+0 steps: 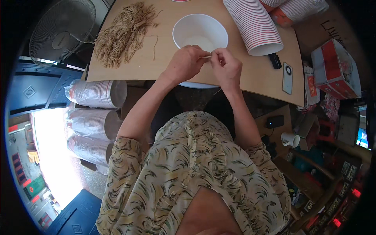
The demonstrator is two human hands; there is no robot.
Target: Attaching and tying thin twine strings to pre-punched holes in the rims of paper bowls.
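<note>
Above the table's near edge, my left hand (pixel 187 62) and my right hand (pixel 226 69) meet, fingertips pinched close together. Between them runs a thin pale strand (pixel 206 57), partly hidden by the fingers. Just beyond the hands stands a large white tub (pixel 178 29), its mouth facing up; whatever lies at its bottom is too pale to make out. A heap of tan twine (pixel 125 33) spreads over the table's left side, and a loose length of twine (pixel 155 47) lies between the heap and the tub.
Nested paper buckets (pixel 256 27) lie on the table (pixel 250 72) at right, near a black object (pixel 275 60) and a phone (pixel 287 78). Wrapped bucket stacks (pixel 94 125) and a fan (pixel 62 33) stand left. A red-and-white box (pixel 333 70) and mug (pixel 290 139) are right.
</note>
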